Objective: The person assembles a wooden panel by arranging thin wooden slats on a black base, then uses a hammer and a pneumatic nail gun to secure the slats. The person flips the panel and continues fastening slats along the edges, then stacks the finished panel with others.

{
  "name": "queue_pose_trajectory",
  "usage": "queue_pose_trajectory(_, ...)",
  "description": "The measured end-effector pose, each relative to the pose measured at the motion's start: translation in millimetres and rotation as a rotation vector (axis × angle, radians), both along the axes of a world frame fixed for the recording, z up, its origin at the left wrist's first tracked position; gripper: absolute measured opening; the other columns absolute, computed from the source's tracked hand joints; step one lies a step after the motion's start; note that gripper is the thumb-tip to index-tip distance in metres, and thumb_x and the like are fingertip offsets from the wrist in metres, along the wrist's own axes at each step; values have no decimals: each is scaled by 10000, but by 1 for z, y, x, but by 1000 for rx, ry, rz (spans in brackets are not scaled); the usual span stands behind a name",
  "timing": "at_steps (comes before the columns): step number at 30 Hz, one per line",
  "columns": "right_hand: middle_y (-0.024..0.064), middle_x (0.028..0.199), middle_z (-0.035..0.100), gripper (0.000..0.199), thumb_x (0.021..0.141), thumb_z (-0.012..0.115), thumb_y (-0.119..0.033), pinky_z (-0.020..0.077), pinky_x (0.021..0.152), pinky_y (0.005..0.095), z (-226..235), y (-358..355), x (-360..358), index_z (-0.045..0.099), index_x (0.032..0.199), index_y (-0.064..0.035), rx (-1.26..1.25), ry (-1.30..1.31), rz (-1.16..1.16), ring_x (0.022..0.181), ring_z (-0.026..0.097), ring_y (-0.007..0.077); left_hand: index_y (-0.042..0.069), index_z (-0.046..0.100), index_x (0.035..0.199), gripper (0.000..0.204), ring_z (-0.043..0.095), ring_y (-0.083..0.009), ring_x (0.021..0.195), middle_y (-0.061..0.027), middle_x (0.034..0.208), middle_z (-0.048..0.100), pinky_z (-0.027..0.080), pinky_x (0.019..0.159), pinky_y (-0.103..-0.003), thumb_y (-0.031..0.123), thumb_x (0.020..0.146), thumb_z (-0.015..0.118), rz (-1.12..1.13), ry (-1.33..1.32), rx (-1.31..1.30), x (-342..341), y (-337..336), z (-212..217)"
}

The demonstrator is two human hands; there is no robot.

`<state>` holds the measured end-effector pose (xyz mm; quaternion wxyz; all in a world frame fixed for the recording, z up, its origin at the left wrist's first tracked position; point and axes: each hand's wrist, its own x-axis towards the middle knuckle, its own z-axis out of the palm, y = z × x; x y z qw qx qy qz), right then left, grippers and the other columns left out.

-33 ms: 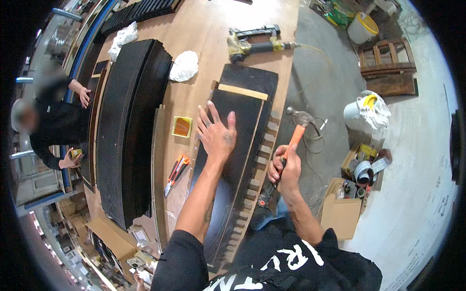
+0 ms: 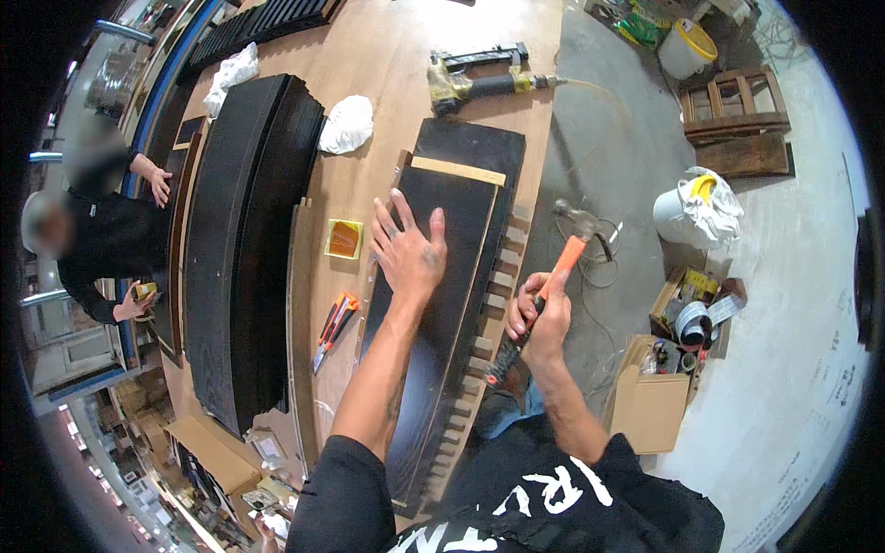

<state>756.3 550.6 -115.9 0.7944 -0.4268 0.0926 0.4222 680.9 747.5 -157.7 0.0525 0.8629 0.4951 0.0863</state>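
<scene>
Left hand point(image 2: 410, 262) splayed on black panel point(image 2: 449, 304), apparently steadying; right hand point(image 2: 544, 321) clenches hammer point(image 2: 566, 259), head beyond fingers; striking needs clearance.

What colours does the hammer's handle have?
The handle is orange above the right hand, black and orange below; it shows in the head view.

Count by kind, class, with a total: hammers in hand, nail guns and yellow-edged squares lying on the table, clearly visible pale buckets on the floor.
Hammers: 1, in the right hand
Nail guns: 1
Yellow-edged squares: 1
Pale buckets: 2
Total: 5
</scene>
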Motion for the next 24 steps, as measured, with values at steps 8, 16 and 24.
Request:
queue_pose_trajectory(8,-3,587,355,518,1087,375,-538,361,358,299,-18,24,-15,422,806,-105,-47,161,10,416,413,117,22,279,1591,819,317,-475,1442,-319,1588,290,230,1189,-579,609,1030,382,36,11,-39,-4,-9,-1)
queue_pose_trajectory(16,-10,596,385,477,1085,400,-530,370,386,286,-17,-10,-23,446,860,-113,24,57,125,435,413,109,-11,319,1560,829,341,-485,1449,-322,1591,303,242,1203,-569,616,1022,380,4,-71,0,-13,-2,-2)
queue_pose_trajectory(24,19,565,404,520,1106,303,-520,398,374,302,8,-151,-181,437,854,-86,80,189,331,410,446,137,82,272,1606,760,314,-468,1466,-275,1621,282,248,1191,-568,547,1031,447,159,13,-99,-249,-149,-6)
